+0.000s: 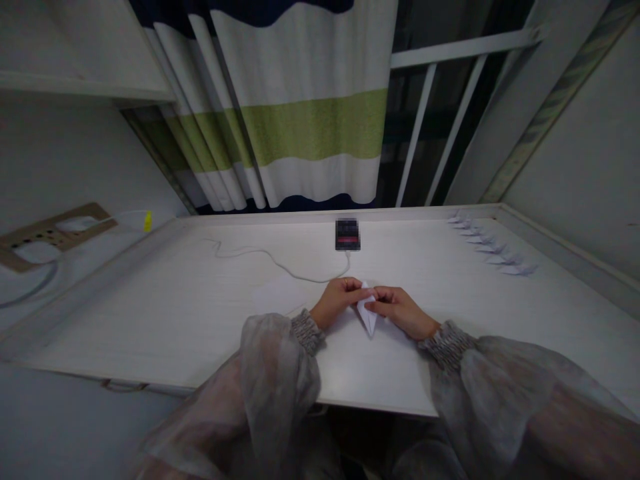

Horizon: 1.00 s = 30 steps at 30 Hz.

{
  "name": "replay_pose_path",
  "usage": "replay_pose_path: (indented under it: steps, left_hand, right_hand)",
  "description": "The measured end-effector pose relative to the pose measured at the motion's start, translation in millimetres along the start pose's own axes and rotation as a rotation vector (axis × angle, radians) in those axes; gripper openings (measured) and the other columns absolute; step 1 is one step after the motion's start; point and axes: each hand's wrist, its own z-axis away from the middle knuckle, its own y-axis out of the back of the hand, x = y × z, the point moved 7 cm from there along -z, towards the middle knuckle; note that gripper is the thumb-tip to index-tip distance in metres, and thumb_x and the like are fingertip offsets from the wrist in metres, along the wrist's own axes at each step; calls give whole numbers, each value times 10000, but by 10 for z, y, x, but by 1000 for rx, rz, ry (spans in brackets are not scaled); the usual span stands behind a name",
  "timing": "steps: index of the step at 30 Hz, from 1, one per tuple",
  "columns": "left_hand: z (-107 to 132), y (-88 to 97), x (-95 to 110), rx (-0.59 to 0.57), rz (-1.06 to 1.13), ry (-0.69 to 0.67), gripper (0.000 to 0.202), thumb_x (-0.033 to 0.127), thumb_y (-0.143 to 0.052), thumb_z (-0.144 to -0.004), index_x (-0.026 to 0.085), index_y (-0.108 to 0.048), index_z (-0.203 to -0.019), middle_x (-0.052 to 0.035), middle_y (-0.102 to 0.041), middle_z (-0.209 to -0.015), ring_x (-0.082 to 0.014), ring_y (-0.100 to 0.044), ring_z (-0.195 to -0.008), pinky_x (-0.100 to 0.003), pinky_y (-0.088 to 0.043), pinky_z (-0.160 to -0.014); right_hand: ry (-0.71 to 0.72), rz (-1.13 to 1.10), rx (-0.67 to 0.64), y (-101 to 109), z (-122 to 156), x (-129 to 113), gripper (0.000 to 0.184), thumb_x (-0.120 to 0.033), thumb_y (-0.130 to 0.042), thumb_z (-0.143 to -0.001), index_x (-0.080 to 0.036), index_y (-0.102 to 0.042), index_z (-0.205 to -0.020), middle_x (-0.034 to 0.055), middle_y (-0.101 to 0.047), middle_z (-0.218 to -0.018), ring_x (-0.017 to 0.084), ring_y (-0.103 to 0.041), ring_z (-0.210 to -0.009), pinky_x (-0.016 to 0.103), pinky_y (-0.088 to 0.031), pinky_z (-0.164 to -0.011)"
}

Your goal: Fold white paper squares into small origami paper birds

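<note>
A small piece of folded white paper (pixel 369 321), shaped like a narrow diamond, is held between my two hands above the white desk (pixel 165 313). My left hand (pixel 343 298) pinches its upper left side, the thumb lying across the top. From the right, my right hand (pixel 400 308) grips the paper with thumb and forefinger near its middle. The paper's pointed lower end hangs free toward me. My fingers cover part of its upper end.
Several folded white paper pieces (pixel 493 248) stand in a row at the back right. A phone (pixel 347 235) lies at the desk's back with a white cable (pixel 270 257) running left. White paper (pixel 277 297) lies left of my hands. A power strip (pixel 55 233) is at the far left.
</note>
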Motion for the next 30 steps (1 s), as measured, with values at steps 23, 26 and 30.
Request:
replay_pose_path:
  steps: [23, 26, 30]
  left_hand:
    - [12, 16, -9, 80, 114, 19, 363, 393, -693, -518, 126, -447, -513, 70, -419, -440, -30, -338, -422, -204, -223, -458]
    - [22, 0, 24, 78, 121, 3, 374, 404, -686, -527, 129, -435, -502, 74, -406, -431, -27, -326, -414, -201, -213, -449]
    - [22, 4, 43, 87, 78, -22, 367, 391, -661, -579, 124, -432, -474, 77, -371, -403, -22, -299, -399, -201, -202, -437]
  right_hand:
    - [15, 2, -21, 7, 7, -37, 333, -435, -596, -652, -151, -492, -513, -57, -376, -482, 75, -322, -497, 241, -236, -501]
    - [0, -29, -26, -4, 4, -36, 316, -418, -603, -647, -147, -505, -517, -52, -391, -489, 76, -328, -498, 243, -237, -502]
    - [-29, -55, -53, -46, 6, -16, 339, -431, -602, -638, -151, -477, -495, -55, -379, -471, 71, -318, -477, 247, -235, -495]
